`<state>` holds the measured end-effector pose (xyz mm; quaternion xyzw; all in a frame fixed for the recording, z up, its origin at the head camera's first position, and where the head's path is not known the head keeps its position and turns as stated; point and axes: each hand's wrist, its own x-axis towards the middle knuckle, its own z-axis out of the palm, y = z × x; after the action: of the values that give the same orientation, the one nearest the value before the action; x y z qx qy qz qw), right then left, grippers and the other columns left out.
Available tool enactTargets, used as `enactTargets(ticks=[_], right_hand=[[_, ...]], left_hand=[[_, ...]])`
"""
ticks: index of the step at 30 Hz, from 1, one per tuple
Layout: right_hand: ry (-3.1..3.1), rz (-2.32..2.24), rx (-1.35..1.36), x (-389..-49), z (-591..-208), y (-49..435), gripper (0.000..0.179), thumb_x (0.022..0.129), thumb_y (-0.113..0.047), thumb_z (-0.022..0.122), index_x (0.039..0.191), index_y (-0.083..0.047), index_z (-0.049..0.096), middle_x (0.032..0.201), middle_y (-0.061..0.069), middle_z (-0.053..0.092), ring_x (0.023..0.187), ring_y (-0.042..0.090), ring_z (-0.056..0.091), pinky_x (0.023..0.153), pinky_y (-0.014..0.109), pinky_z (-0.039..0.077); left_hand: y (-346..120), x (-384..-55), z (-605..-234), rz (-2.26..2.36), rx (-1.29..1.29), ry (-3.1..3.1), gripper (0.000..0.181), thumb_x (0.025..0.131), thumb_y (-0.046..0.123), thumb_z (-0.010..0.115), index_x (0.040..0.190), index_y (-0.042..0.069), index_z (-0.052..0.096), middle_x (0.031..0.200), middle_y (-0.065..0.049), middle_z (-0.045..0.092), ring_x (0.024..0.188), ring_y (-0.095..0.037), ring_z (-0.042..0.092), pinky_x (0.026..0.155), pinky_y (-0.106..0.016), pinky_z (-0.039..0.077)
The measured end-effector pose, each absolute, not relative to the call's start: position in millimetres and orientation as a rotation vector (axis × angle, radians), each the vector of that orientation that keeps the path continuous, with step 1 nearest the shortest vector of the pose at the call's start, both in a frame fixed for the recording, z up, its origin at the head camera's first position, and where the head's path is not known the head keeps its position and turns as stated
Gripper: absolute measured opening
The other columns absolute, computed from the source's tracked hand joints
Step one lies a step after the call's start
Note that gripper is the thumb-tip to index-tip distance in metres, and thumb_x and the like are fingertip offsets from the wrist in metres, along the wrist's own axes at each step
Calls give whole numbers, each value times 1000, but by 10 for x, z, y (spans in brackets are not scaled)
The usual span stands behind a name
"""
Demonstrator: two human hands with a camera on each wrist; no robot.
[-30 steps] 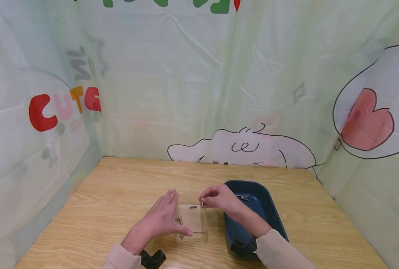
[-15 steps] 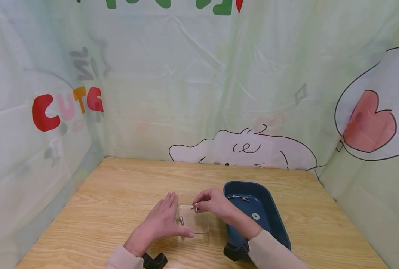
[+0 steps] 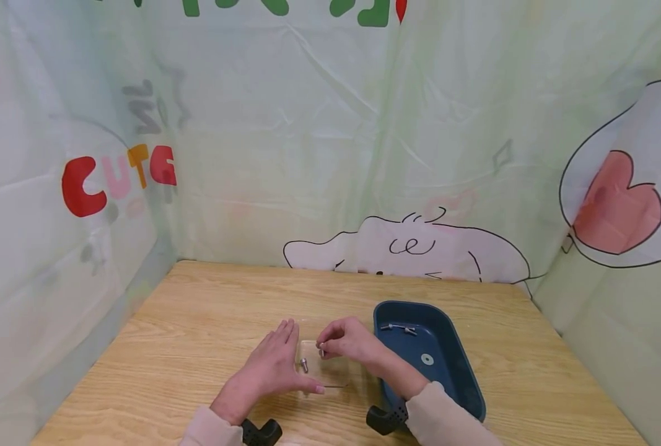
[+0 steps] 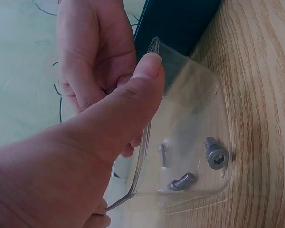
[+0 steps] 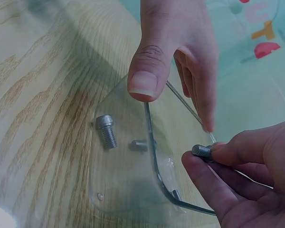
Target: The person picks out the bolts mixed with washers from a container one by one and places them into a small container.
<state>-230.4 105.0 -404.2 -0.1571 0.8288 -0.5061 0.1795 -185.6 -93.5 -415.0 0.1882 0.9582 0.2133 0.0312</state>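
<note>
A clear plastic box stands on the table with a few metal socket-head bolts in it, one bolt lying near a wall. My left hand rests against the box, straight fingers along its left side and thumb over the near rim. With thumb and fingertips my right hand pinches another bolt above the box's far part. Its threaded end shows in the right wrist view; the fingers cover the rest. In the left wrist view the left thumb hides part of the right hand.
Right of the box is a dark blue tray with several screws and a pale washer. Its near left part lies behind my right forearm. Printed cloth hangs around the wooden table.
My right hand has shifted left and slightly nearer, from the box's far right corner to over its far part, still pinching the bolt. The tray's washer has come into sight. My left hand stays on the box.
</note>
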Motion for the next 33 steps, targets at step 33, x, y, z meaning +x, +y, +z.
enactTargets(ticks=[33], right_hand=[[2294,-1570,-409,-2299,-3894,1403,24,96,-11,63,111,6,68,104,18,72,91,24,72,87,37,60]], left_hand=[[-904,-1840,-4099,649,573,2924,130,66,72,77,151,-11,25,160,-30,23,151,-41,21,121,-54,27]])
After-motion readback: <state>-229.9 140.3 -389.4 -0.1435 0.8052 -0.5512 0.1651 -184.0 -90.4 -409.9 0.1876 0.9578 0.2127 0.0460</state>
